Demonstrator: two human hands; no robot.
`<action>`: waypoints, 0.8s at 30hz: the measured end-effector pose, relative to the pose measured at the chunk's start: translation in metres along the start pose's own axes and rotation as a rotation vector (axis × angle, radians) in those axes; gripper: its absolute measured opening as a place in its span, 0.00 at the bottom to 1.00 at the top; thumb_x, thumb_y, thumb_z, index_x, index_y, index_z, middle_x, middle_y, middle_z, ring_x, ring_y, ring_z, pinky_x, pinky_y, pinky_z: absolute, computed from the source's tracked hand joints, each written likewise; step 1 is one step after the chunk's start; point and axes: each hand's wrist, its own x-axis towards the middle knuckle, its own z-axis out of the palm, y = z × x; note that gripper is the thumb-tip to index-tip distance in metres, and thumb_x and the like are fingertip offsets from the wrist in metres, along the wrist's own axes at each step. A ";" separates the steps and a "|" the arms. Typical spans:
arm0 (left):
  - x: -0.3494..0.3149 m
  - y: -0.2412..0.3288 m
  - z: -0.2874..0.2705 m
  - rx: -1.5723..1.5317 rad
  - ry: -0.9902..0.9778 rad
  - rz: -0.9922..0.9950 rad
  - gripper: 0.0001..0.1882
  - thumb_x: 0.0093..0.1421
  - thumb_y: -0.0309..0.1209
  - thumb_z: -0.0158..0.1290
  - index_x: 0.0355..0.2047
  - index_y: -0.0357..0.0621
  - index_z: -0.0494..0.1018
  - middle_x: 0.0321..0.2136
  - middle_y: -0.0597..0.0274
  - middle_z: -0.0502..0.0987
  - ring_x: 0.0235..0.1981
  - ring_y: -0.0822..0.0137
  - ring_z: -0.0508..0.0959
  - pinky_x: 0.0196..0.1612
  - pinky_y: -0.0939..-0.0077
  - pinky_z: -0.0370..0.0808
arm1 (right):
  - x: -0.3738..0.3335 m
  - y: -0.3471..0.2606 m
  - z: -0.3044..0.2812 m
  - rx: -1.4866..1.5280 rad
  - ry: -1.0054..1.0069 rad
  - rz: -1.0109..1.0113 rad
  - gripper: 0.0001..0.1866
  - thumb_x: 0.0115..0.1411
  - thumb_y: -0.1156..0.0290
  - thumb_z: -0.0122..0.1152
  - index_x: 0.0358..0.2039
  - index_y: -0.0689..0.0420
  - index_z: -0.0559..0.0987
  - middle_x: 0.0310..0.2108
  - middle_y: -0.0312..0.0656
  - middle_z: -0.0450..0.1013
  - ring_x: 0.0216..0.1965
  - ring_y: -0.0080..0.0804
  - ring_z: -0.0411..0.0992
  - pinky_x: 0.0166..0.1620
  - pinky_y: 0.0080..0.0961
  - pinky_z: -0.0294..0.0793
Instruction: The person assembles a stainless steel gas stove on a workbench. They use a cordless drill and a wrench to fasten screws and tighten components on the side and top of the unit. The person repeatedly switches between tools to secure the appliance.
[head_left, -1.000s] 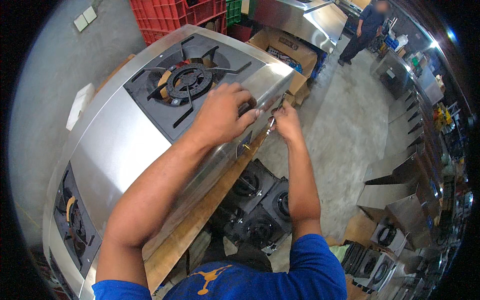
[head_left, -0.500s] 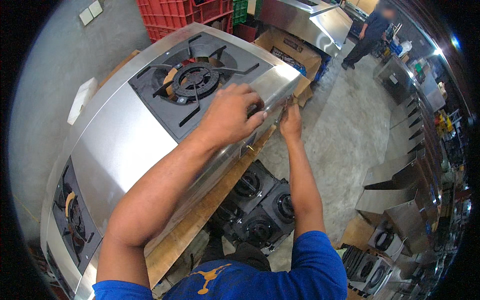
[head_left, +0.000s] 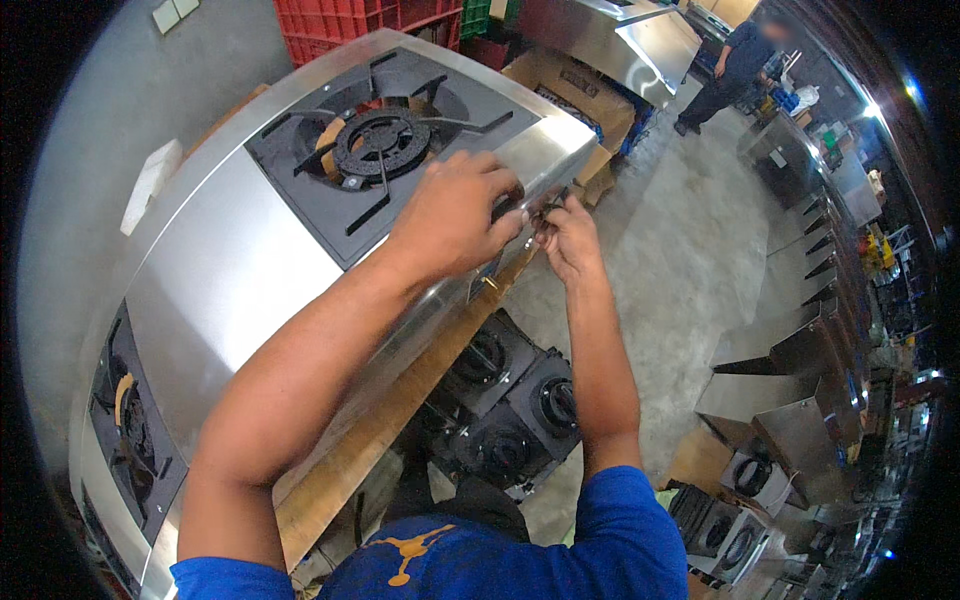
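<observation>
A wide stainless steel gas stove (head_left: 240, 270) stands to my left, with a black burner (head_left: 385, 143) and its pan support at the far end. My left hand (head_left: 455, 215) rests at its front edge, fingers curled toward the thumb around something dark that I cannot make out. Just to the right, my right hand (head_left: 572, 238) is pinched at the front panel on a small dark piece (head_left: 553, 207), too small to name. A brass-coloured fitting (head_left: 489, 283) sticks out of the panel nearer me. Another burner (head_left: 135, 420) lies at the near left.
A wooden board (head_left: 400, 385) runs beneath the stove's front. Several black burner units (head_left: 505, 440) stand on the floor (head_left: 680, 260) below. Red crates (head_left: 330, 35) and a cardboard box (head_left: 610, 100) are at the back. Another person (head_left: 740, 70) stands far right; metal panels (head_left: 770, 345) line the right.
My right hand has moved left along the front panel, closer to my left hand. My left hand keeps its place at the edge. The view has shifted slightly.
</observation>
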 end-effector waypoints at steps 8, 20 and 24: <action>0.000 -0.002 0.001 -0.024 0.000 -0.001 0.15 0.55 0.37 0.60 0.37 0.40 0.78 0.38 0.51 0.76 0.43 0.47 0.75 0.47 0.56 0.72 | 0.017 0.036 -0.045 -0.752 0.188 -0.307 0.26 0.63 0.80 0.48 0.62 0.57 0.69 0.36 0.37 0.73 0.34 0.28 0.74 0.33 0.25 0.75; 0.001 -0.002 0.001 -0.016 0.001 -0.015 0.15 0.56 0.38 0.59 0.36 0.40 0.77 0.38 0.52 0.76 0.43 0.47 0.74 0.47 0.54 0.71 | 0.032 0.047 -0.045 -1.370 0.363 -0.734 0.24 0.60 0.78 0.52 0.58 0.59 0.72 0.44 0.55 0.75 0.40 0.58 0.75 0.41 0.43 0.75; 0.001 0.000 0.002 -0.006 -0.018 -0.036 0.15 0.56 0.39 0.59 0.36 0.40 0.77 0.39 0.52 0.75 0.44 0.47 0.74 0.48 0.54 0.71 | 0.018 0.029 -0.008 -1.164 0.297 -0.439 0.21 0.58 0.80 0.49 0.53 0.62 0.72 0.36 0.55 0.76 0.35 0.57 0.76 0.37 0.43 0.76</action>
